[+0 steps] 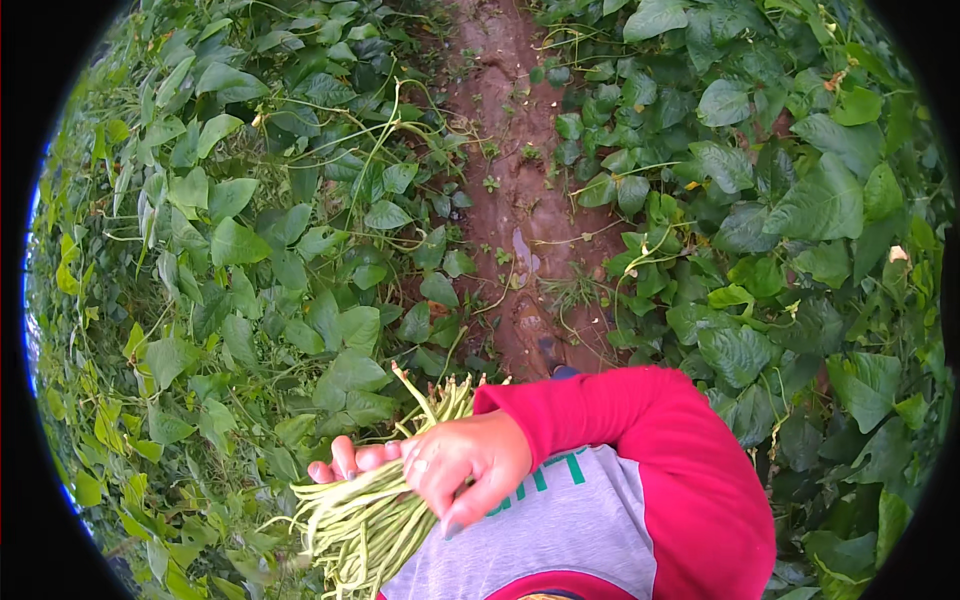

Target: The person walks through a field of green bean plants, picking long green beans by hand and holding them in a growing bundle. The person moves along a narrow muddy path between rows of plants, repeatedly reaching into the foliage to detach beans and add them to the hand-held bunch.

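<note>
A bundle of long green beans [365,530] lies slantwise against the person's grey-and-red shirt [590,510]. The left hand [352,460], mostly hidden, curls its fingers round the bundle, grasping it; the right hand [468,462] rests across it, fingers bent, though I cannot tell whether it grips. Leafy plants [240,243] flank a muddy path [505,130].

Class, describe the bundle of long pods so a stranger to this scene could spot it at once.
Follow the brown muddy path down to the red sleeve near the picture's bottom. The right hand at the sleeve's end lies across the bundle of long pods. Its pale-green, stringlike look sets it apart from the broad, darker leaves around it.
</note>
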Demonstrator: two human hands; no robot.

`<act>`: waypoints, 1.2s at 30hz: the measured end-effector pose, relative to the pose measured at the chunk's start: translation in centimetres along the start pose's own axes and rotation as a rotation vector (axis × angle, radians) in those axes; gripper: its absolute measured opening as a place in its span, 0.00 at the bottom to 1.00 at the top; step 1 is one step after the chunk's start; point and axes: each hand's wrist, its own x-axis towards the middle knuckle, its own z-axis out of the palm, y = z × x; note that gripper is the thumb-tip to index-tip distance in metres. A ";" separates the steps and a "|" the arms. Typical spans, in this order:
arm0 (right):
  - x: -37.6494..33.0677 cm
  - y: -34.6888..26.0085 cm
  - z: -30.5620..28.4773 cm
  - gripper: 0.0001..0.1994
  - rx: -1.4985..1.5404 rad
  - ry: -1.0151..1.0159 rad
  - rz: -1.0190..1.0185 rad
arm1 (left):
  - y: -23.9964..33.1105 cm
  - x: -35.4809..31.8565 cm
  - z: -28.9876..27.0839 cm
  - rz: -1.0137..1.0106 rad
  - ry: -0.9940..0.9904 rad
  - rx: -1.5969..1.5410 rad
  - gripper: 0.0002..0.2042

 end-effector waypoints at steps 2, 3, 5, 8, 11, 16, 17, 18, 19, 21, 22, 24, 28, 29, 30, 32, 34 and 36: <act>-2.5 0.0 -1.3 0.07 0.171 0.094 0.194 | 1.1 1.9 -4.0 -0.078 -0.447 0.144 0.18; -3.5 0.4 -1.9 0.08 0.243 0.146 0.204 | 1.2 2.6 -4.0 -0.097 -0.506 0.119 0.23; -5.8 1.0 -4.6 0.11 0.398 0.226 0.229 | 1.0 4.9 -5.2 -0.066 -0.742 0.195 0.27; -12.3 5.1 -10.0 0.18 0.664 0.782 0.268 | 1.4 5.3 -5.8 -0.115 -0.748 0.226 0.30; -22.9 10.0 -19.3 0.11 0.442 1.444 0.422 | 1.3 4.9 -6.5 -0.117 -0.724 0.237 0.29; -39.6 10.7 -32.5 0.22 0.237 2.053 0.349 | 0.7 4.8 -7.3 -0.150 -0.644 0.205 0.30; -39.8 10.4 -33.5 0.29 0.095 2.149 0.309 | 0.4 4.3 -7.6 -0.149 -0.615 0.204 0.30; -40.2 9.9 -34.5 0.30 0.034 2.212 0.279 | 0.1 4.1 -7.8 -0.149 -0.588 0.203 0.30; -39.9 9.1 -35.2 0.31 -0.010 2.216 0.243 | -0.3 4.2 -8.9 -0.152 -0.579 0.188 0.29; -38.6 8.5 -36.0 0.32 -0.039 2.147 0.194 | -0.7 4.2 -8.7 -0.157 -0.543 0.189 0.29; -37.8 8.7 -36.2 0.30 0.029 2.060 0.099 | -0.9 4.3 -8.2 -0.149 -0.514 0.197 0.28; -36.0 9.9 -35.1 0.27 0.069 1.982 0.196 | -0.7 4.2 -7.6 -0.142 -0.527 0.204 0.28; -32.1 10.6 -32.1 0.21 0.002 1.824 0.323 | -0.5 5.4 -6.6 -0.120 -0.599 0.211 0.27; -30.4 10.5 -31.0 0.19 -0.033 1.812 0.345 | -0.6 5.6 -6.2 -0.108 -0.603 0.211 0.26; -29.1 10.0 -30.1 0.18 -0.016 1.793 0.296 | -0.5 5.9 -5.7 -0.107 -0.643 0.210 0.26; -27.3 8.7 -29.2 0.13 0.025 1.757 0.118 | -0.7 7.5 -5.1 -0.098 -0.735 0.197 0.27; -25.1 6.8 -28.8 0.11 0.044 1.788 0.028 | -0.8 8.5 -4.2 -0.083 -0.806 0.195 0.28; -22.2 5.1 -28.3 0.09 -0.014 1.785 -0.017 | -1.0 8.5 -4.2 -0.044 -0.871 0.176 0.28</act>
